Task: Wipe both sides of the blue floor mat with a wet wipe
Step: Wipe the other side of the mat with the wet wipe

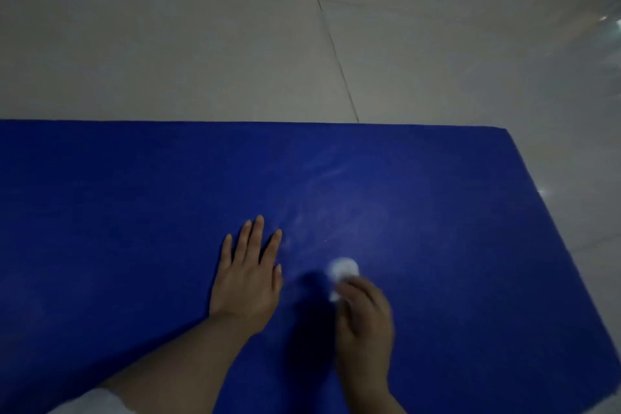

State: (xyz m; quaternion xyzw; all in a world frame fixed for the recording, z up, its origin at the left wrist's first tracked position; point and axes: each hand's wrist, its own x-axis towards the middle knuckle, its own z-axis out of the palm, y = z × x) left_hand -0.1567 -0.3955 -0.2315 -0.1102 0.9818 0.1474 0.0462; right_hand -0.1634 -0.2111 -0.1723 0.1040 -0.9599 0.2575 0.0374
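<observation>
The mat (134, 212) lies flat on the tiled floor (201, 44). The left hand (247, 279) rests on it, fingers straight and spread. The blurred right hand (366, 316) grips a white wipe (342, 270) in curled fingers, pressed to the mat.

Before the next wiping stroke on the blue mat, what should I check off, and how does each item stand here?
1. Wet wipe in the right hand grip: ok, though blurred.
2. Left hand flat on the blue floor mat, steadying it: ok.
3. Mat lying flat on the tiled floor: ok where visible.
4. Wipe touching the mat: cannot tell.
5. Wiped streaks ahead of the hands: ok, faint.
6. Underside wiped: cannot tell.
</observation>
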